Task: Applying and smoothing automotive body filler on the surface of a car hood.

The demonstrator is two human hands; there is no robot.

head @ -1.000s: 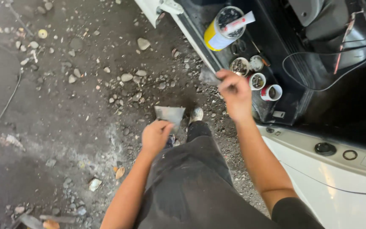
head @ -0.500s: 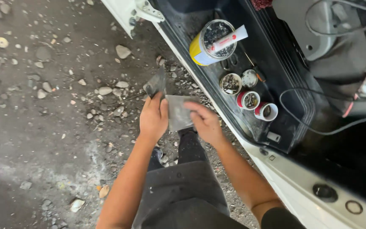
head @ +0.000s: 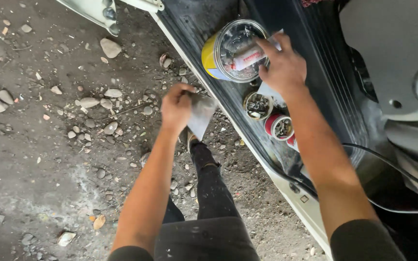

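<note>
The white vehicle body with its dark, dusty door sill (head: 204, 29) fills the right side, the sill a ribbed black channel that serves as a shelf. Left of it lies rough grey ground (head: 39, 159) of packed dirt strewn with pale rounded stones, matt and gritty. The person's black trousers (head: 209, 212) run down the middle, dusty at the knee.

On the sill stands a large yellow round tin with a clear, glossy lid (head: 233, 50), and across its top lies a white tube with a red band (head: 250, 57). The right hand (head: 280, 65) rests over the tin's rim, fingers curled and pinching the tube's end; the grip looks closed on it, though the fingertips partly hide the contact. Lifting the tube cleanly seems to call for a straight upward pull, since the lid looks smooth and the tin could slide on the dusty sill.

The left hand (head: 176, 104) is clamped on a flat grey sheet of abrasive paper (head: 201, 113), thumb on top, the sheet hanging stiff and slightly bent beside the sill's edge. Keeping it off the dirt would spare its grit.

Just beyond the tin sit a small open can of dull metal bits (head: 258, 105) and two small red-walled cans (head: 281, 128), near enough that the right forearm could knock them.
</note>
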